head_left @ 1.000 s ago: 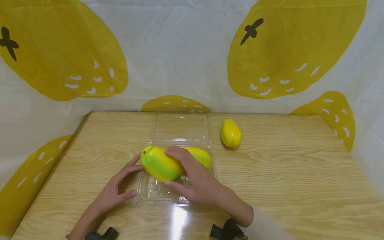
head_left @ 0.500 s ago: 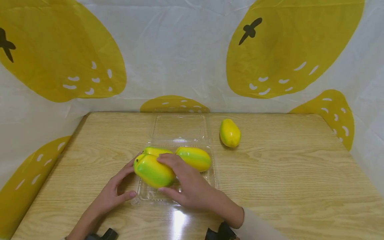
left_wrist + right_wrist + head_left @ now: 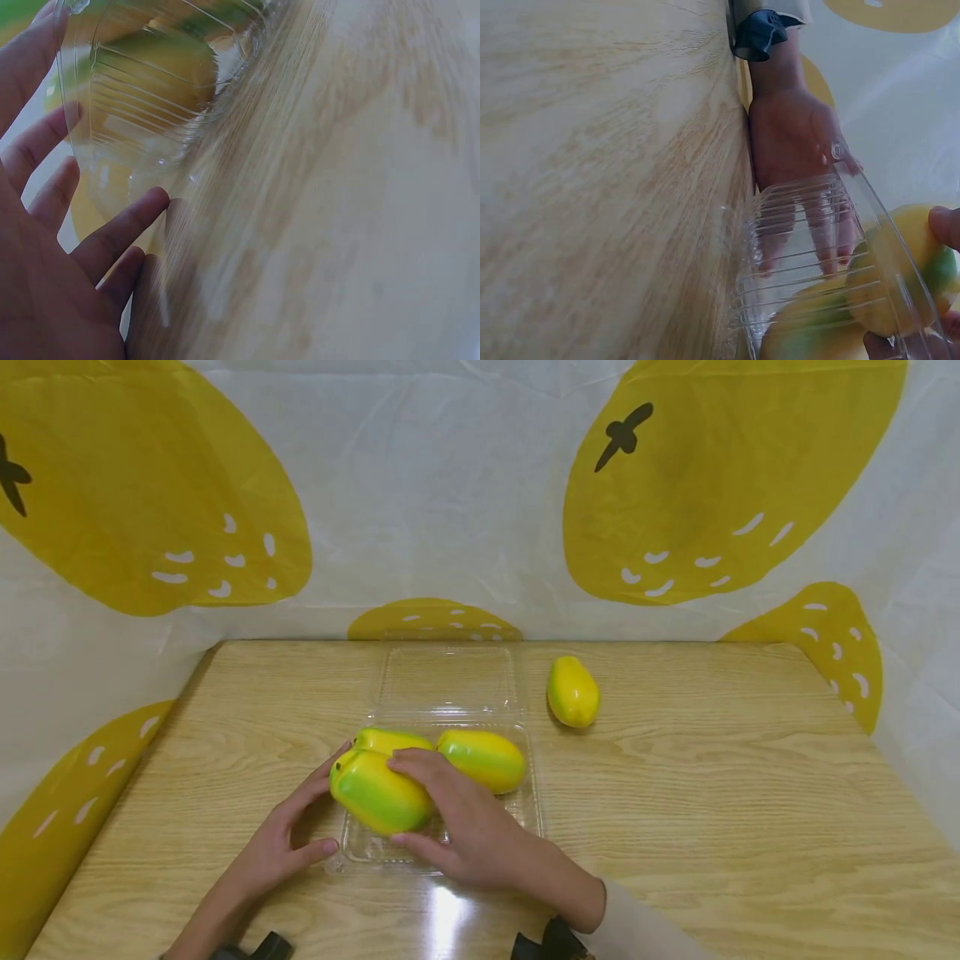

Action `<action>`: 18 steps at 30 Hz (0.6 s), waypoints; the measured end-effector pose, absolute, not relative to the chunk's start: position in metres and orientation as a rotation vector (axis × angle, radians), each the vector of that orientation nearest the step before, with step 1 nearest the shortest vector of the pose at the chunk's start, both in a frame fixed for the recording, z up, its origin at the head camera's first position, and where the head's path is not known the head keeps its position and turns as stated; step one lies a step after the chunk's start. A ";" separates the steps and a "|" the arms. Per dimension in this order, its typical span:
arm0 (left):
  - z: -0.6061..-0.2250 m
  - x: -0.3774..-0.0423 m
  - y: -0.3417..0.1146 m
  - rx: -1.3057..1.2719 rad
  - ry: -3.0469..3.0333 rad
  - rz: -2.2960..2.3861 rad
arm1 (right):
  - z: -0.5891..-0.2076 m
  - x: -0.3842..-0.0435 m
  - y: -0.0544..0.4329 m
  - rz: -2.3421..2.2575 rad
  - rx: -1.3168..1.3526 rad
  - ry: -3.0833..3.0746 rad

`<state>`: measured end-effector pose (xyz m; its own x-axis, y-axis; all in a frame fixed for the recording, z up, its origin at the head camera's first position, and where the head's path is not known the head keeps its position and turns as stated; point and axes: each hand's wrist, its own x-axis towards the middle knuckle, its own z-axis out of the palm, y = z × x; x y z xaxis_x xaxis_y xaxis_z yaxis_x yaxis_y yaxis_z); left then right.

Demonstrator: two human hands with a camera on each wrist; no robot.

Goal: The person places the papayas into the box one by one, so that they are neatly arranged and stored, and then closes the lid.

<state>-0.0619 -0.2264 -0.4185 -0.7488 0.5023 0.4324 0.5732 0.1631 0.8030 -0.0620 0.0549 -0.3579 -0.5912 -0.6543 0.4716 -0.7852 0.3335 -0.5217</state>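
Note:
My right hand [image 3: 472, 827] grips a glossy yellow-green papaya [image 3: 378, 792] between thumb and fingers, over the front left of a clear plastic clamshell container [image 3: 535, 810]. Behind it, partly hidden, lies another papaya [image 3: 393, 740] in the container's back left. A further papaya [image 3: 483, 760] lies at the back right of the container. My left hand [image 3: 277, 831] spreads its fingers along the container's left side, thumb near the front left corner. In the left wrist view, straight fingertips [image 3: 71, 112] stand against the clear wall.
One more papaya [image 3: 573, 692] sits on the wood-grain table [image 3: 712, 777], right of the container's open lid [image 3: 450, 681], which lies back toward the rear edge. A white cloth [image 3: 435, 485] with yellow fruit prints hangs behind and at the sides.
My right hand has moved the papaya left and toward the front of the container, baring the papaya behind it. My left hand keeps its place.

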 end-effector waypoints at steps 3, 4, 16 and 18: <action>-0.415 -0.061 -0.225 -1.084 -2.358 -1.658 | -0.358 -0.061 0.054 1.092 1.323 -2.425; -0.414 -0.061 -0.225 -1.080 -2.364 -1.653 | -0.358 -0.061 0.054 1.082 1.327 -2.425; -0.422 -0.062 -0.229 -1.069 -2.380 -1.686 | -0.361 -0.060 0.053 0.899 1.383 -2.382; -0.422 -0.062 -0.229 -1.073 -2.376 -1.684 | -0.362 -0.061 0.053 0.887 1.395 -2.372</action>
